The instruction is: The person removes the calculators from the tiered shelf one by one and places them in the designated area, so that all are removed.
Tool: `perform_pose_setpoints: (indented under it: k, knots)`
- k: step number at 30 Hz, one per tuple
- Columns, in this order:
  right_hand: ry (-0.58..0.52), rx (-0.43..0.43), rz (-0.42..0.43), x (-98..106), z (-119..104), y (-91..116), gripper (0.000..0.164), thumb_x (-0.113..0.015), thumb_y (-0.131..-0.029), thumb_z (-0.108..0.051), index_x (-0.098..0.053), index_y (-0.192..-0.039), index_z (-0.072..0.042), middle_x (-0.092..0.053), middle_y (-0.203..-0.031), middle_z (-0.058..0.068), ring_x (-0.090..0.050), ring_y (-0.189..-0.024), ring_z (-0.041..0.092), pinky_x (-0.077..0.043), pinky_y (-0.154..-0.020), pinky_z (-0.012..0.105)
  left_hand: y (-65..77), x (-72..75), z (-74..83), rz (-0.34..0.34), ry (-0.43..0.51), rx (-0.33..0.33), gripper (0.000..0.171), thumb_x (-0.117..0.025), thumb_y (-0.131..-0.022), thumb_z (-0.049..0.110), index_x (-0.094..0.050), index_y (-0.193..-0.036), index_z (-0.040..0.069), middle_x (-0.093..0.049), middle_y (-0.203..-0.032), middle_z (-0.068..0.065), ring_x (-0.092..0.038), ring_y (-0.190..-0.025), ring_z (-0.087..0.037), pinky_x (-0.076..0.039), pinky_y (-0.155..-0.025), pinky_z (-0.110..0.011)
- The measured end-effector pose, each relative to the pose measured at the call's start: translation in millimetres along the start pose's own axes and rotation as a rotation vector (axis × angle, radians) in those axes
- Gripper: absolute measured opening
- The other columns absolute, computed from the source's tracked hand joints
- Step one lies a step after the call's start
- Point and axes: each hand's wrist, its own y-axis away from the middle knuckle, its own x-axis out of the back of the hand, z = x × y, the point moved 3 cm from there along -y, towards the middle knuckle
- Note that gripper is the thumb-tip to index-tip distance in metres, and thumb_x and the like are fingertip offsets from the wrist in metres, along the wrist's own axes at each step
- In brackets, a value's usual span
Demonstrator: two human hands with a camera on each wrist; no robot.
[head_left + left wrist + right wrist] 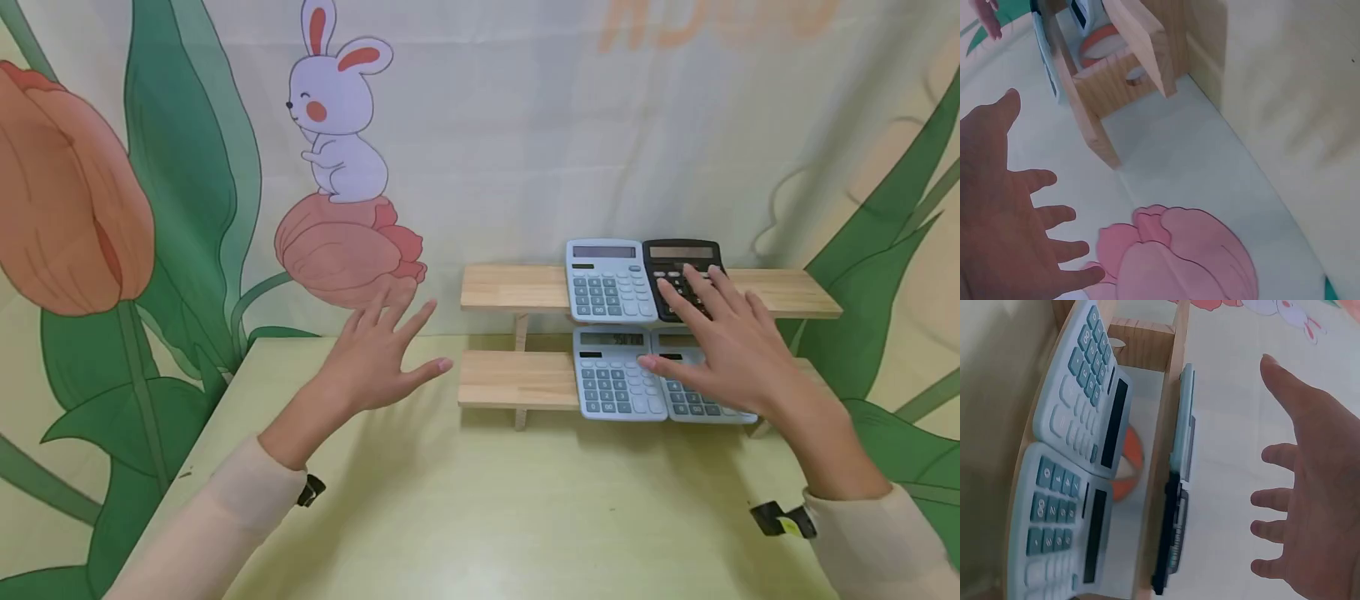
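Note:
A two-tier wooden shelf [510,287] stands at the back of the yellow-green table [465,500]. Its upper board carries a light blue calculator [609,283] and a black calculator [675,254] side by side. Two more light blue calculators [617,379] [701,402] lie on the lower board. My right hand [720,350] hovers open with spread fingers in front of the black one and the lower right one, holding nothing; the right wrist view shows the hand [1310,506] apart from the calculators [1085,394]. My left hand [375,358] is open above the table, left of the shelf.
A printed cloth backdrop [525,125] with a rabbit and tulips hangs right behind the shelf. The left half of both shelf boards is bare wood. In the left wrist view a shelf leg [1094,119] stands close beyond my left hand [1010,219].

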Motion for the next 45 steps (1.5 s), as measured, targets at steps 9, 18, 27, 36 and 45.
perform_pose_setpoints:
  k: [9,18,27,36,45]
  knots:
    - [0.058,0.013,0.052,10,13,42,0.109,-0.074,-0.088,-0.070,-0.025,-0.170,-0.018,-0.006,-0.177,0.017,-0.003,-0.161,0.044,0.002,-0.127,0.067,10.8,12.7,53.2,0.122,-0.066,-0.147,0.089,-0.048,-0.100,0.075,-0.025,-0.170,0.025,-0.009,-0.178,-0.007,-0.001,-0.163,-0.037,-0.017,-0.127,-0.065]
    - [-0.049,-0.086,0.099,-7,71,65,0.105,-0.079,-0.091,-0.056,-0.024,-0.170,-0.014,-0.022,-0.171,0.028,-0.019,-0.154,0.055,-0.020,-0.116,0.078,-10.2,-4.8,90.6,0.221,0.124,-0.163,0.087,-0.055,-0.100,0.071,-0.032,-0.168,0.021,-0.026,-0.174,-0.009,-0.022,-0.160,-0.038,-0.031,-0.123,-0.060]
    - [-0.239,-0.213,0.106,-40,129,73,0.092,-0.069,-0.102,-0.044,-0.017,-0.170,-0.009,-0.021,-0.168,0.035,-0.022,-0.146,0.067,-0.021,-0.107,0.086,-54.0,-31.3,118.2,0.241,0.547,-0.046,0.084,-0.062,-0.100,0.065,-0.035,-0.166,0.019,-0.042,-0.164,-0.004,-0.041,-0.150,-0.026,-0.042,-0.119,-0.049]
    - [-0.350,-0.287,0.144,-85,166,71,0.077,-0.061,-0.107,-0.041,-0.032,-0.163,0.002,-0.034,-0.156,0.043,-0.031,-0.140,0.067,-0.026,-0.106,0.085,-88.0,-72.0,145.0,0.265,0.954,0.037,0.072,-0.065,-0.104,0.051,-0.046,-0.155,0.003,-0.058,-0.146,-0.013,-0.059,-0.133,-0.026,-0.055,-0.106,-0.040]
    - [-0.390,-0.321,0.205,-116,173,71,0.068,-0.062,-0.107,-0.039,-0.048,-0.147,0.015,-0.045,-0.145,0.043,-0.043,-0.130,0.066,-0.036,-0.102,0.080,-112.3,-90.3,156.9,0.290,1.175,0.166,0.067,-0.070,-0.104,0.043,-0.049,-0.153,0.002,-0.065,-0.134,-0.012,-0.069,-0.118,-0.022,-0.059,-0.096,-0.030]
